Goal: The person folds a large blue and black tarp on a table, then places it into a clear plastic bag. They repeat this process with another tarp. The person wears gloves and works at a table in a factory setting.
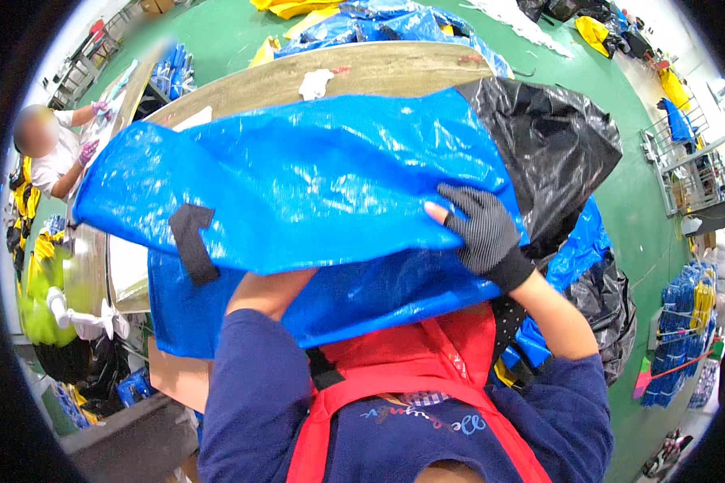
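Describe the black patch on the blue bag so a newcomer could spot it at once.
Start at the long wooden table; a big shiny blue woven bag is held up in front of it. The black patch sits on the bag's lower left part, opposite the gloved right hand. It is a small, matte, hooked strip, unlike the glossy crinkled black plastic bag.

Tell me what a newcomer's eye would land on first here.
The big blue bag fills the middle of the view, with a black strap patch on its left part. The right hand, in a dark knit glove, grips its folded edge, while the left hand is hidden under the fabric. A crumpled black plastic bag bulges out at the blue bag's right end.
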The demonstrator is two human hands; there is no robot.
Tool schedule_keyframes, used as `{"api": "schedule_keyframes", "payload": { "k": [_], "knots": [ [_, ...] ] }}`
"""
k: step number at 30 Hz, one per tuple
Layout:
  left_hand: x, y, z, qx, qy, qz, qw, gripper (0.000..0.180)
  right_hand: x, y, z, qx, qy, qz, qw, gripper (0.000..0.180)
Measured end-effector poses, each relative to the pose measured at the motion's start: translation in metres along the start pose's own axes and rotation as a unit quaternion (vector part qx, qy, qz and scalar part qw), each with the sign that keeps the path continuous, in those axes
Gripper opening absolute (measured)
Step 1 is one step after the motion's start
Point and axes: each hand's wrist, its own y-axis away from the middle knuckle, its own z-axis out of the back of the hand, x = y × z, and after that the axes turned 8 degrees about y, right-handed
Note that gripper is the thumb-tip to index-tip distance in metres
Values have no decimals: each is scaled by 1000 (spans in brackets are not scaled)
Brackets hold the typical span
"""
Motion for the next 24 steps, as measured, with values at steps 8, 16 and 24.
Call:
{"api": "schedule_keyframes", "payload": {
  "k": [8,16,24],
  "knots": [
    [-12,68,-52,47,-63,31,996,44,58,29,-25,155,-31,41,987,46],
    [18,98,-52,8,-18,86,996,40,45,65,-79,198,-22,3,980,49],
    [155,332,159,-279,-35,424,861,38,32,68,-66,255,-76,11,964,42]
  ]
}}
